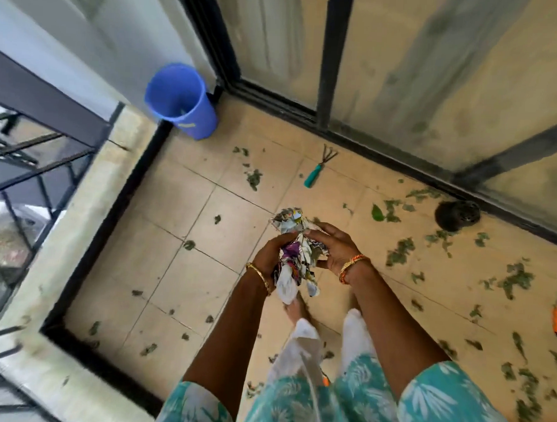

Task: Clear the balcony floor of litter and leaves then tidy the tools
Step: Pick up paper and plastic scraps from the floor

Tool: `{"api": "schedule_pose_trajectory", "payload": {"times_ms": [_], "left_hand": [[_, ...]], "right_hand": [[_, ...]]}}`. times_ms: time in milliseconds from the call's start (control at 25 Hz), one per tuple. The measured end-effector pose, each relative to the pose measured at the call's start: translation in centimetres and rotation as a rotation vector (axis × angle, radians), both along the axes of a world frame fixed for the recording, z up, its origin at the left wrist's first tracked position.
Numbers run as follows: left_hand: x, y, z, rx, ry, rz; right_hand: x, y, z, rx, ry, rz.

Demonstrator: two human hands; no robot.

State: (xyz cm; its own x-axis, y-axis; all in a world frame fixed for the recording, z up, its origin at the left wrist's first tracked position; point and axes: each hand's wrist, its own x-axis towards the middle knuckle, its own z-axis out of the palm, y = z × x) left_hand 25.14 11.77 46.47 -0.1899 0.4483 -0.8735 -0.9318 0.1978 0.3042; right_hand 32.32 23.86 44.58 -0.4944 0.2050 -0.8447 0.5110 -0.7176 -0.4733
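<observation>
Both hands, left (271, 258) and right (336, 247), grip crumpled paper litter (292, 262); squeezing it tight should help before dropping it in the blue bin (180, 100).

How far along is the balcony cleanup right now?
Early on. In hand: both the left hand and right hand grip a bundle of crumpled paper litter. Left: leaves lie scattered over the tiled floor, and the hand rake lies untidied near the sliding door. The blue bin stands in the corner.
</observation>
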Motion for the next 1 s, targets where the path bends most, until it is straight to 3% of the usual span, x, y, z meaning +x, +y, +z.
{"api": "schedule_pose_trajectory", "payload": {"times_ms": [360, 680, 1000], "left_hand": [[-15.8, -2.1, -0.7, 0.01, 0.067, 0.166], [-32.7, -0.7, -7.1, 0.017, 0.091, 0.297], [-49.3, -1.6, -12.5, 0.062, 0.107, 0.281]], "right_hand": [[-17.8, -1.4, -0.4, 0.064, 0.05, 0.088], [-37.3, 1.1, -6.9, 0.06, 0.02, 0.279], [-53.2, 0.0, -11.0, 0.074, 0.053, 0.316]]}}
